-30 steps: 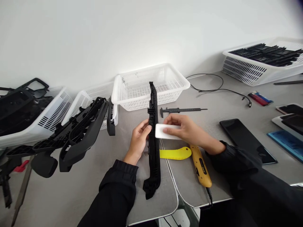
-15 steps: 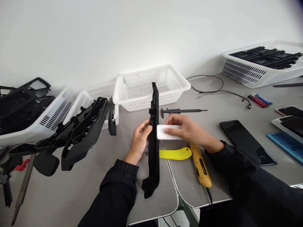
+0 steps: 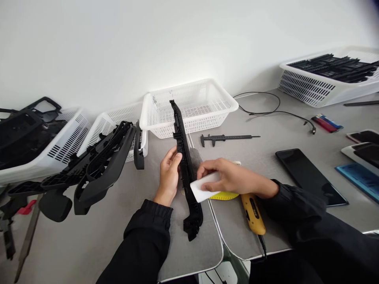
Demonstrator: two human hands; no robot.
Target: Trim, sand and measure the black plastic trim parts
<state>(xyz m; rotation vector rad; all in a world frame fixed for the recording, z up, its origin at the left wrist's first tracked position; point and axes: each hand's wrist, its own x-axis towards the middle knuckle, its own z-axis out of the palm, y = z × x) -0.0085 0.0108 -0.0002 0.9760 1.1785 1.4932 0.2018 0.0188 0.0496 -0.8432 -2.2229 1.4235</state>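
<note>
My left hand (image 3: 169,173) is closed on a long, narrow black plastic part (image 3: 186,169), gripping it near its middle with the thumb on top. The part tilts, its far end leaning left over a white basket. In my right hand (image 3: 222,177) is a white block, probably a sponge (image 3: 204,187), pressed against the part's right edge below the middle. Beneath that hand lies a yellow-handled tool (image 3: 225,196), mostly covered. A grey pad-like piece (image 3: 195,157) shows on the table just right of the part.
A white basket (image 3: 189,128) stands behind. Black calipers (image 3: 229,137), a yellow corded tool (image 3: 253,215) and a dark phone (image 3: 310,177) lie to the right. Baskets of black parts (image 3: 68,142) crowd the left; another basket (image 3: 308,85) sits far right.
The black part has tilted, its far end swinging left and its near end right. My right hand has slid the white block down along it, now angled.
</note>
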